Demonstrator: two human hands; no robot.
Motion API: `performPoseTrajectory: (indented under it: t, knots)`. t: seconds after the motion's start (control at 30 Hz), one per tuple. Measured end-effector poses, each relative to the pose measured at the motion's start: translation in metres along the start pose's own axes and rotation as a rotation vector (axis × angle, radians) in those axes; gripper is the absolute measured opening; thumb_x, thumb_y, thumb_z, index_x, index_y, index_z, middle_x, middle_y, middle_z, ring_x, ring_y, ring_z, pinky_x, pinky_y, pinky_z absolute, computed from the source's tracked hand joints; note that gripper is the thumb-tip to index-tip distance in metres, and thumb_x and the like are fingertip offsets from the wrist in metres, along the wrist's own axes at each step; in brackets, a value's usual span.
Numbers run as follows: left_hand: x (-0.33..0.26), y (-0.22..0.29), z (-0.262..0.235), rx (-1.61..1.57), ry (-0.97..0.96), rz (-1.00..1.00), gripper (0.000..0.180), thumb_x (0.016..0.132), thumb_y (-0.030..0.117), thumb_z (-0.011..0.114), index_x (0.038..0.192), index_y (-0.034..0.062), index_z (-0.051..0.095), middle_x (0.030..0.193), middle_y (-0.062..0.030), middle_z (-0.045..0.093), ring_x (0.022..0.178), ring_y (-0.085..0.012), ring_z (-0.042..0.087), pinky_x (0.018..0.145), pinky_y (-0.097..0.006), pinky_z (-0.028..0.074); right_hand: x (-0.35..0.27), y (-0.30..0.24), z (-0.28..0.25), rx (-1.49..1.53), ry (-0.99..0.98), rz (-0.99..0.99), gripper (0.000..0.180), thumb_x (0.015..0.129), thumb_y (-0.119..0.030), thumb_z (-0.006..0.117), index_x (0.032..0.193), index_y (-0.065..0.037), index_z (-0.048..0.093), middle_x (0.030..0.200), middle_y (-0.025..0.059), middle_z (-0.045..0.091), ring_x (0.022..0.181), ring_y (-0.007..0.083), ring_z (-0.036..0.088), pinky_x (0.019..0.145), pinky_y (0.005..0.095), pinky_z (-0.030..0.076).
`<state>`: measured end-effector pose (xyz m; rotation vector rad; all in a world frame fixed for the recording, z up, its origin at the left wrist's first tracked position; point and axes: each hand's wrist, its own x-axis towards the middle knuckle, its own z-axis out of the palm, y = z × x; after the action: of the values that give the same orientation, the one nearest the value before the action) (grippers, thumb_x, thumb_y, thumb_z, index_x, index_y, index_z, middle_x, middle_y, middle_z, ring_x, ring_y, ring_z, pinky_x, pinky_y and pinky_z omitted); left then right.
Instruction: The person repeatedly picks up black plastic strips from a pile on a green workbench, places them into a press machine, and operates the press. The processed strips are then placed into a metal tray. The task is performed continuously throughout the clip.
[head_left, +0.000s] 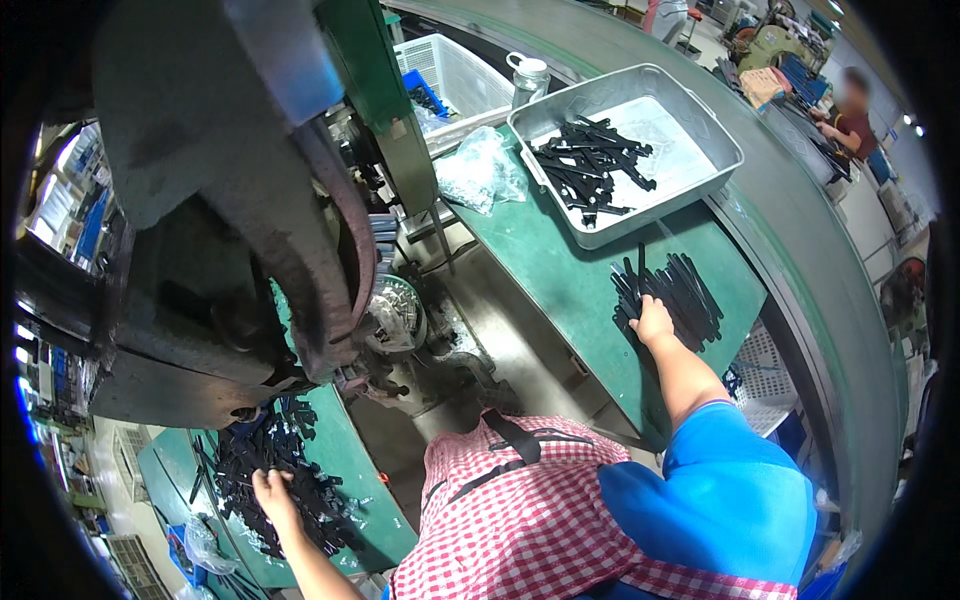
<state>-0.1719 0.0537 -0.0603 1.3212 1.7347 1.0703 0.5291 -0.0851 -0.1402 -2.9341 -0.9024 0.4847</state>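
Observation:
My right hand (653, 318) is over a spread of flat black strips (690, 297) on the green bench at the right. Its fingers are closed on one black strip (641, 265), which juts out past the fingertips, away from me. At the lower left, my left hand (272, 492) reaches into a heaped pile of black parts (325, 500). Its fingers curl down among them, and whatever they grip is hidden. Beyond the right hand, a grey metal tray (690, 150) holds more black strip-shaped parts (590, 165) in its near left portion.
A large dark machine (240, 230) with a green column (385, 120) rises at the left, between the two green benches. A clear plastic bag (482, 170), a lidded jar (530, 80) and a white crate (455, 75) stand near the tray. A conveyor belt (830, 240) curves along the right.

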Motion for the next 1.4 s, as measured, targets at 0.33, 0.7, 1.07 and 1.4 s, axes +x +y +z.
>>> performPoseTrajectory:
  t: [0.33,0.7,1.07,1.4]
  knots:
    - [-0.095,0.145,0.109,-0.335,-0.311,-0.159,0.024,0.087,0.013,0.046,0.102,-0.0062,0.048,0.061,-0.0024,0.045,0.053,-0.0087,0.040,0.049,-0.023,0.032,0.031,0.021,0.005,0.089,0.026,-0.201,0.045,0.081,-0.014,0.056,0.121,0.001,0.042,0.109,0.0268,0.056,0.102,0.0379,0.055,0.086,0.0449,0.044]
    - [-0.076,0.164,0.146,-0.490,-0.400,-0.136,0.017,0.089,0.017,0.046,0.095,0.0017,0.051,0.061,-0.0018,0.047,0.052,-0.0087,0.042,0.047,-0.022,0.034,-0.144,-0.149,-0.092,0.831,-0.299,-1.048,0.034,0.077,-0.005,0.051,0.109,0.000,0.060,0.099,0.0156,0.064,0.092,0.0229,0.062,0.083,0.0304,0.046]
    - [-0.125,0.134,0.146,-0.573,-0.477,-0.260,0.030,0.090,0.029,0.050,0.096,0.0002,0.049,0.063,-0.0021,0.049,0.055,-0.0108,0.043,0.052,-0.023,0.036,-0.184,-0.224,-0.103,0.634,-0.435,-1.368,0.034,0.082,-0.009,0.054,0.116,-0.008,0.056,0.097,0.0163,0.062,0.087,0.0313,0.061,0.078,0.0349,0.048]
    - [-0.188,0.056,0.110,-0.629,-0.392,-0.421,0.041,0.089,0.035,0.053,0.110,0.0004,0.052,0.083,-0.0049,0.060,0.066,-0.0064,0.048,0.058,-0.019,0.040,-0.150,-0.279,-0.084,0.350,-0.146,-1.516,0.040,0.077,-0.014,0.062,0.116,-0.006,0.054,0.113,0.0156,0.055,0.111,0.0326,0.048,0.096,0.0394,0.036]
